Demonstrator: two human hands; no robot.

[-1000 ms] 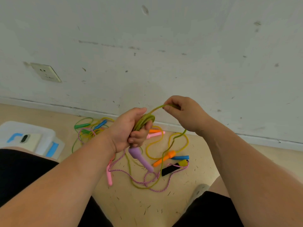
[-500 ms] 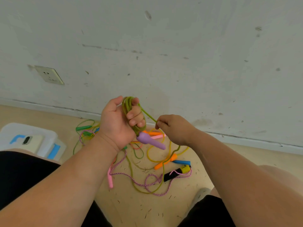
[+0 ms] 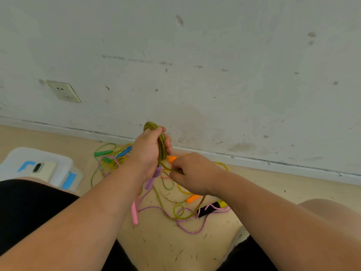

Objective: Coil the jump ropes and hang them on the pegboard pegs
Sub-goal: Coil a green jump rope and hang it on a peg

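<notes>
I see the left hand (image 3: 148, 151) curled tight round the coiled olive rope (image 3: 161, 146), held upright above the floor (image 3: 175, 249). Its purple handle (image 3: 151, 180) hangs under the fist. The right hand (image 3: 192, 173) pinches 1 loose strand of that rope, just beside the left hand's heel. The rope's tail drops to the floor and loops among the other ropes (image 3: 109, 162), near the wall (image 3: 195, 75).

The left hand (image 3: 149, 151) grips a coil of olive-green rope (image 3: 160, 142) with a purple handle (image 3: 153, 178) hanging below; the right hand (image 3: 192, 174) pinches its loose strand (other ropes lie tangled on the floor (image 3: 175, 249) beneath)
</notes>
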